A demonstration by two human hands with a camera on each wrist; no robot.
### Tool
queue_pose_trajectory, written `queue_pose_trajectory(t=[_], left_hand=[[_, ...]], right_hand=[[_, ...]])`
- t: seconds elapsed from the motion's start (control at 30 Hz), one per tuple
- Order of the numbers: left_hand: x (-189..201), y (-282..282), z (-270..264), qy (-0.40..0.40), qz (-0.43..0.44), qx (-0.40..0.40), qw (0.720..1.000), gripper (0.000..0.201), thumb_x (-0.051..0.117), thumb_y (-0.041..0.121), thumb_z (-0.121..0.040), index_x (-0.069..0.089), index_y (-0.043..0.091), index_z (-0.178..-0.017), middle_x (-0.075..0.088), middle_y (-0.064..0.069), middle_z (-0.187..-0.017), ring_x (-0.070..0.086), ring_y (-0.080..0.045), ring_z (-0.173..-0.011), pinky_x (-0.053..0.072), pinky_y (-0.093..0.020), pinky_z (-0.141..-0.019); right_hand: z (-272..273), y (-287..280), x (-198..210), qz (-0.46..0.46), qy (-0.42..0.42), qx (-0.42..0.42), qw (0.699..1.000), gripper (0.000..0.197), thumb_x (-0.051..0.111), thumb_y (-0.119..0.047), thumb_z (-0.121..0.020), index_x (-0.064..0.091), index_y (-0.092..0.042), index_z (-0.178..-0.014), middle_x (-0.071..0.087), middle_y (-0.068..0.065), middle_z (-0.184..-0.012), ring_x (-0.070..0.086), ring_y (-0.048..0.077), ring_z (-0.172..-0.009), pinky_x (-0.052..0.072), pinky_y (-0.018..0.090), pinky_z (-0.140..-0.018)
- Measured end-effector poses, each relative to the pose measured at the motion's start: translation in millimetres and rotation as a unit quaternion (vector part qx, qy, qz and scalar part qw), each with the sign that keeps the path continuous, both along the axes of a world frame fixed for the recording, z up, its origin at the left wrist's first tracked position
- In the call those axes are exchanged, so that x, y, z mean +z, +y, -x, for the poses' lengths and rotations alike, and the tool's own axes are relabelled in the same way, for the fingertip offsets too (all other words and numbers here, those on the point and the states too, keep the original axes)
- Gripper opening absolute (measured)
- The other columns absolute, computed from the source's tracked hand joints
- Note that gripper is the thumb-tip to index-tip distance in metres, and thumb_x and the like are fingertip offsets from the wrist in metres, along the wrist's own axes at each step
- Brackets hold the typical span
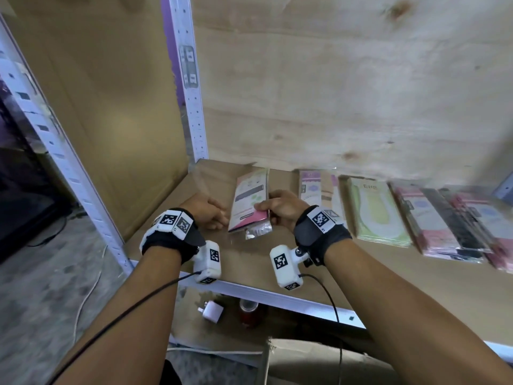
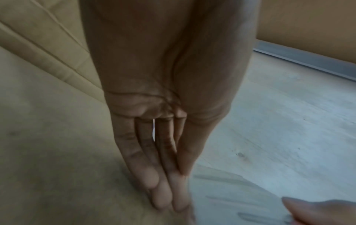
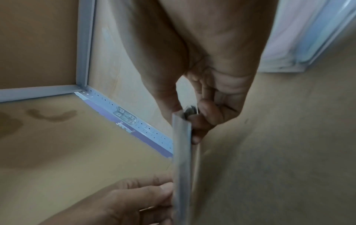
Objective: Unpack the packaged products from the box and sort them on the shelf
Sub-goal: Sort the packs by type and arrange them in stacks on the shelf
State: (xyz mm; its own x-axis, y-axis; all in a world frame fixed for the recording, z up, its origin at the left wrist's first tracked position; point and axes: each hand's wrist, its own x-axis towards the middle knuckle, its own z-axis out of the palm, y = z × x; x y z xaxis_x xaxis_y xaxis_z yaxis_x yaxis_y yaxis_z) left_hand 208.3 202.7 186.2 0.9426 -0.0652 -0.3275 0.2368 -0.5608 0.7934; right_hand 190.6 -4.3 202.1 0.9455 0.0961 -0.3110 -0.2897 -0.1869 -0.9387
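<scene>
A pink packaged product (image 1: 249, 204) in clear wrap lies on the brown shelf board (image 1: 361, 276), near its left end. My right hand (image 1: 277, 207) grips the pack's right edge, thumb on top and fingers curled under. The right wrist view shows the pack (image 3: 182, 167) edge-on inside that grip (image 3: 204, 112). My left hand (image 1: 213, 212) is at the pack's left edge, and its straight fingers (image 2: 163, 190) touch the wrap (image 2: 240, 197). My left hand's fingertips (image 3: 165, 190) meet the pack's side in the right wrist view.
Other flat packs lie in a row to the right: a purple and tan one (image 1: 319, 190), a green one (image 1: 377, 215), and pink and black ones (image 1: 444, 229). A white upright (image 1: 191, 79) stands at the back left. A cardboard box (image 1: 319, 362) sits below.
</scene>
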Motion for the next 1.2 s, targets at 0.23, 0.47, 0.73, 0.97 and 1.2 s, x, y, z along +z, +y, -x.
queue_pose_trajectory(t=[0.23,0.47,0.73,0.97,1.2], left_hand=[[45.7,-23.5,20.9,-0.184,-0.083,-0.101,0.974,0.072,0.074,0.000,-0.083,0.050,0.028,-0.145,0.056,-0.014,-0.134,0.055,-0.029,-0.121,0.046,-0.046,-0.108],[78.8,-73.0,51.0,-0.395,-0.084,-0.042,0.914,0.037,0.076,0.043,-0.084,0.067,0.007,-0.088,0.068,-0.006,-0.095,0.063,-0.029,-0.097,0.050,-0.046,-0.091],[86.9,-119.1,63.3,-0.349,0.159,-0.100,0.918,0.026,0.074,0.034,-0.088,0.076,0.020,-0.109,0.078,0.003,-0.105,0.072,-0.023,-0.103,0.056,-0.044,-0.091],[50.9,-177.1,62.7,-0.207,0.280,-0.049,0.936,0.026,0.074,0.025,-0.089,0.076,0.010,-0.109,0.079,-0.002,-0.101,0.072,-0.010,-0.082,0.052,-0.016,-0.060],[33.6,-191.4,41.4,-0.127,0.361,0.002,0.924,0.021,0.074,0.018,-0.089,0.067,0.008,-0.107,0.077,-0.006,-0.100,0.076,-0.014,-0.083,0.059,-0.023,-0.067]], right_hand=[[28.3,-42.3,41.1,-0.161,-0.041,-0.058,0.984,0.052,0.069,-0.005,-0.089,0.042,-0.010,-0.133,0.065,0.015,-0.110,0.054,0.017,-0.055,0.039,0.028,-0.059],[48.3,-87.1,73.8,-0.255,-0.055,-0.012,0.965,0.024,0.050,-0.026,-0.101,0.055,-0.012,-0.120,0.072,0.011,-0.085,0.055,0.019,-0.058,0.033,0.024,-0.052],[84.4,-145.8,62.6,-0.214,-0.115,0.009,0.970,0.030,0.052,-0.026,-0.100,0.069,-0.017,-0.078,0.058,0.005,-0.065,0.046,0.018,-0.057,0.030,0.024,-0.051],[109.9,-189.1,19.3,0.051,-0.170,0.069,0.982,0.017,0.067,-0.017,-0.092,0.072,-0.003,-0.100,0.075,0.007,-0.097,0.069,0.019,-0.089,0.053,0.027,-0.083],[114.1,-221.5,7.3,-0.063,-0.073,0.041,0.995,0.021,0.060,-0.006,-0.095,0.064,0.001,-0.114,0.069,0.010,-0.097,0.066,0.016,-0.081,0.051,0.024,-0.076]])
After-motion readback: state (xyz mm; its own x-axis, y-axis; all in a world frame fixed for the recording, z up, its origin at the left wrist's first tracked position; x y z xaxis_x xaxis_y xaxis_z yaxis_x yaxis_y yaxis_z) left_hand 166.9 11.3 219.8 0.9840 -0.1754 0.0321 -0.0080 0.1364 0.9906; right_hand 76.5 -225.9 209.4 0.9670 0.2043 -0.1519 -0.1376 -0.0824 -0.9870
